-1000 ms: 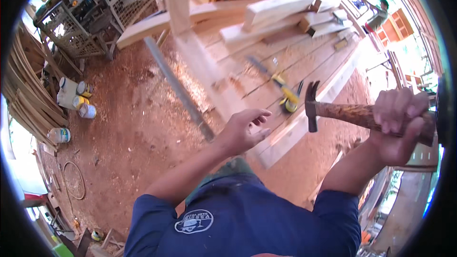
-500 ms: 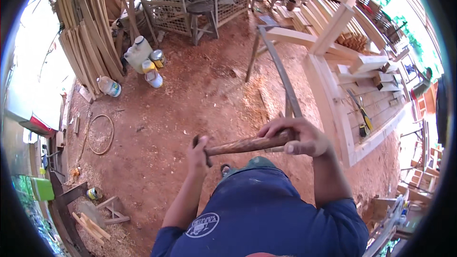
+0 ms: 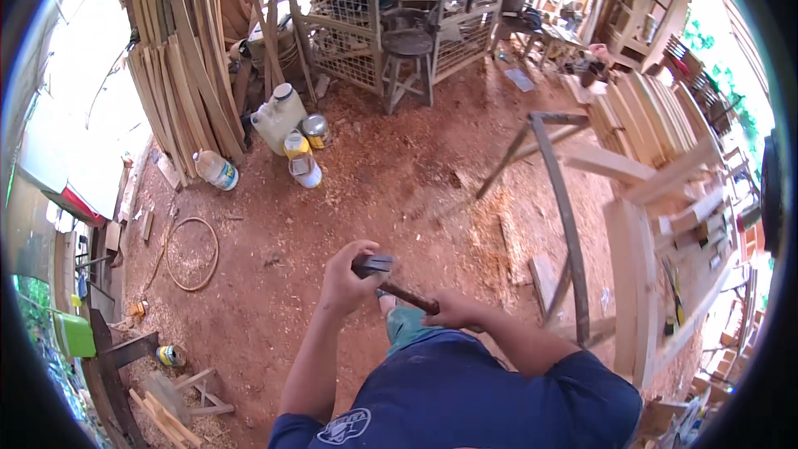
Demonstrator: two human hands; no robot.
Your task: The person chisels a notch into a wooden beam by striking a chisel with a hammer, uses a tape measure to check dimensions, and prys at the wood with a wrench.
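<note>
A hammer [image 3: 401, 293] with a dark metal head and brown wooden handle is held low in front of my body, angled down toward the right. My left hand [image 3: 347, 283] is closed round the hammer's head, the metal showing above the fingers. My right hand [image 3: 457, 312] grips the handle's far end, its fingers partly hidden. To the right stand a narrow trestle-like frame [image 3: 567, 224] and a bench of pale timber [image 3: 632, 283] with wood pieces and a black-and-yellow tool [image 3: 676, 299] on it.
Ahead stand mesh-fronted cages [image 3: 341, 50], a wooden stool [image 3: 407, 41] and tall planks [image 3: 174, 83]. Jugs and cans [image 3: 278, 125] sit on the shaving-strewn dirt floor [image 3: 391, 199]. A coiled hose [image 3: 193, 254] lies at left, a green container [image 3: 73, 334] beside it, stacked timber [image 3: 640, 116] at upper right.
The view has turned away from the bench, which is now at the far right. The hammer came down from the right, and my left hand, earlier empty, has taken hold of its head.
</note>
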